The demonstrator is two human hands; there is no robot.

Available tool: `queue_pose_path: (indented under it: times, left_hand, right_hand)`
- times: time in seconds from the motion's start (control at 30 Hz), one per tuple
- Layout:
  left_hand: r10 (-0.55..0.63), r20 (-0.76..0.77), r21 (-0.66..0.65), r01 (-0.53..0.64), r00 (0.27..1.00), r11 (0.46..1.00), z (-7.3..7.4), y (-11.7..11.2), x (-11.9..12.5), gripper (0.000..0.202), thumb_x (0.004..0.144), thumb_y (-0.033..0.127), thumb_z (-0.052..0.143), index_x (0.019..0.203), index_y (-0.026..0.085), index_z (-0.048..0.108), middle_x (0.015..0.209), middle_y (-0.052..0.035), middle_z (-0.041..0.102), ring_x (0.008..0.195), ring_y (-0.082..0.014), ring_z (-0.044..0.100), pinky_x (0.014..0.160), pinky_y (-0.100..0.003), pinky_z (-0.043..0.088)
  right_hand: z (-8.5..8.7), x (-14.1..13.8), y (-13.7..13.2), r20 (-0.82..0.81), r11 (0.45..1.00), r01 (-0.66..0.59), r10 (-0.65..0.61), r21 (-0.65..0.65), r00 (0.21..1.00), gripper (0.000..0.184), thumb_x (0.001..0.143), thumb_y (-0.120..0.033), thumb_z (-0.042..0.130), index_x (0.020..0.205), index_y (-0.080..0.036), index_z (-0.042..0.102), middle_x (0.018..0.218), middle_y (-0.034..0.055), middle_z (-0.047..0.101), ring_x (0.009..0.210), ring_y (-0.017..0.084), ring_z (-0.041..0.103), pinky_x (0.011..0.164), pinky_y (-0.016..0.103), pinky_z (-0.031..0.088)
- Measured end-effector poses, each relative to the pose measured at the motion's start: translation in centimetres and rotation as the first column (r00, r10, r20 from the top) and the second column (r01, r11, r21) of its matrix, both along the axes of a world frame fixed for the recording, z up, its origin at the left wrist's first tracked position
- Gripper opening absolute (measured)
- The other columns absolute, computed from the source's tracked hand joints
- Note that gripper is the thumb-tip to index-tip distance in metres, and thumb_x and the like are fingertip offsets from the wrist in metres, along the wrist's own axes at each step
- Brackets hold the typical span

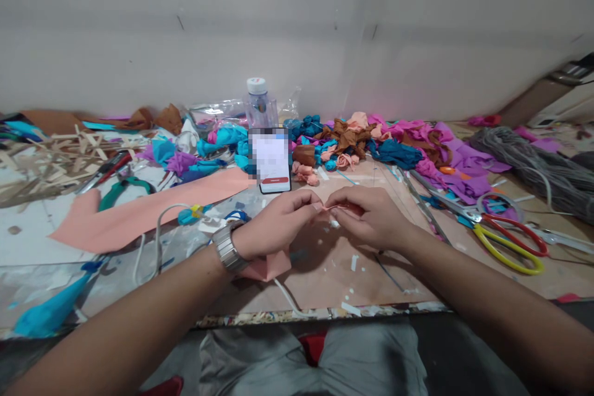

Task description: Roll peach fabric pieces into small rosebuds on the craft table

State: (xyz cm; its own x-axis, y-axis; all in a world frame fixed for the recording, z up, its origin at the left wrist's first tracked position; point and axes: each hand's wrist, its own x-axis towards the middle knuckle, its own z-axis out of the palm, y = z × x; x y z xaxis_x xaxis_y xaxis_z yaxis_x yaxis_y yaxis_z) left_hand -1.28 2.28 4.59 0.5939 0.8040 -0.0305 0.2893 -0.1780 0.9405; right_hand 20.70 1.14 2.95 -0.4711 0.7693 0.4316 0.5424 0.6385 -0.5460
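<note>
My left hand (276, 219), with a metal watch (228, 246) on its wrist, pinches a small piece of peach crepe paper (325, 205). My right hand (371, 215) pinches the same piece from the other side, so the fingertips of both hands nearly meet. Most of that piece is hidden by the fingers. Another part of peach crepe paper (273, 266) shows beneath my left wrist; whether it joins the held piece I cannot tell. Behind my left hand, a long peach crepe paper strip (153, 209) lies across the table. A phone (273, 164) with a lit screen stands just beyond my hands.
Coloured crepe paper flowers (352, 136) are heaped along the wall, beside a water bottle (260, 105). Large scissors (505, 238) with red and yellow handles lie at the right, near grey cord (533, 164). Green-handled pliers (120, 192) and wood strips (60, 148) are on the left.
</note>
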Motion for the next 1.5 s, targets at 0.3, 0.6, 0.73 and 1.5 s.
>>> queue_pose_path:
  times: [0.3,0.6,0.73,1.5]
  left_hand:
    - [-0.088,-0.034,0.016,0.089,0.996,0.996,-0.1,0.0,-0.2,0.047,0.102,0.054,0.037,0.080,0.017,0.055,0.075,0.0013,0.048,0.068,-0.0128,0.043,0.063,-0.025,0.039]
    - [-0.056,-0.027,0.031,0.056,0.998,0.998,-0.2,0.1,-0.2,0.055,0.101,0.060,0.032,0.087,0.016,0.062,0.082,-0.0030,0.057,0.079,-0.0176,0.052,0.075,-0.030,0.046]
    - [-0.041,0.029,0.019,0.041,0.999,0.999,0.3,-0.1,0.0,0.052,0.101,0.057,0.034,0.087,0.015,0.062,0.082,-0.0023,0.057,0.079,-0.0173,0.052,0.078,-0.030,0.045]
    - [0.085,-0.120,0.654,0.014,0.989,0.757,0.1,-0.8,0.0,0.007,0.095,0.024,0.056,0.094,0.018,0.055,0.104,-0.0075,0.057,0.104,-0.0212,0.054,0.093,-0.035,0.045]
  right_hand:
    - [0.7,0.1,0.5,-0.024,0.952,-0.024,0.017,-0.305,1.000,0.021,0.090,-0.029,0.060,0.075,-0.016,0.068,0.064,-0.0018,0.060,0.058,0.010,0.049,0.056,0.023,0.034]
    - [0.5,0.2,0.9,-0.058,0.926,-0.047,0.027,-0.373,0.998,0.038,0.096,-0.042,0.053,0.069,-0.016,0.059,0.062,-0.0027,0.047,0.060,0.011,0.043,0.058,0.024,0.031]
    - [0.6,0.3,0.9,-0.062,0.922,-0.066,0.046,-0.381,0.997,0.042,0.097,-0.044,0.050,0.066,-0.016,0.053,0.060,-0.0038,0.041,0.058,0.010,0.038,0.056,0.025,0.028]
    - [0.5,0.7,1.4,-0.229,0.945,0.026,-0.106,-0.327,0.968,0.059,0.095,-0.062,0.048,0.057,-0.018,0.040,0.057,-0.0033,0.034,0.054,0.010,0.033,0.051,0.026,0.024]
